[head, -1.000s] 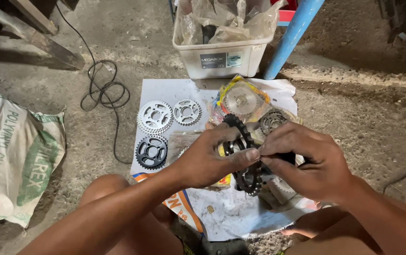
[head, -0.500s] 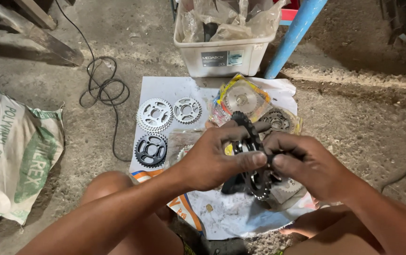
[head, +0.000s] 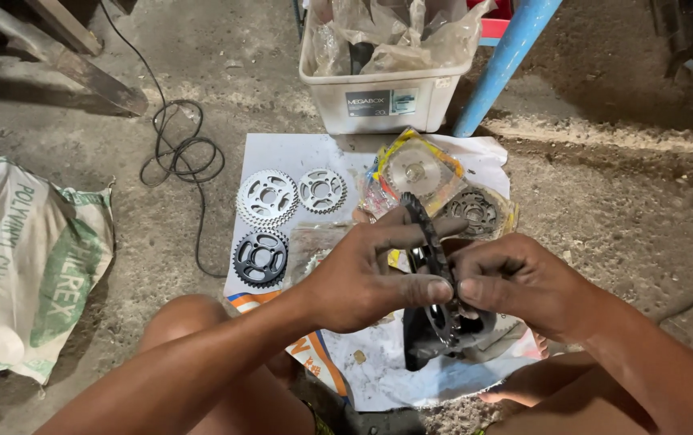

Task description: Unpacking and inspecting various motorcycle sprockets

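Observation:
Both my hands hold a black toothed sprocket (head: 425, 234) edge-on above a white sheet (head: 298, 157) spread on the ground. My left hand (head: 366, 274) pinches it from the left with thumb and fingers; my right hand (head: 515, 282) grips its lower part from the right. A dark bag or part (head: 423, 342) hangs below the hands. On the sheet to the left lie two silver sprockets (head: 266, 197) (head: 321, 190) and one black sprocket (head: 260, 258).
Two more sprockets in clear and yellow wrappers (head: 415, 171) (head: 475, 211) lie behind my hands. A white plastic box (head: 378, 101) of bagged parts stands at the back beside a blue pole (head: 503, 64). A printed sack (head: 24, 266) lies left, near a coiled black cable (head: 181, 153).
The sprocket has turned from nearly flat to upright and edge-on between my hands. Both hands have shifted slightly lower and kept hold of it.

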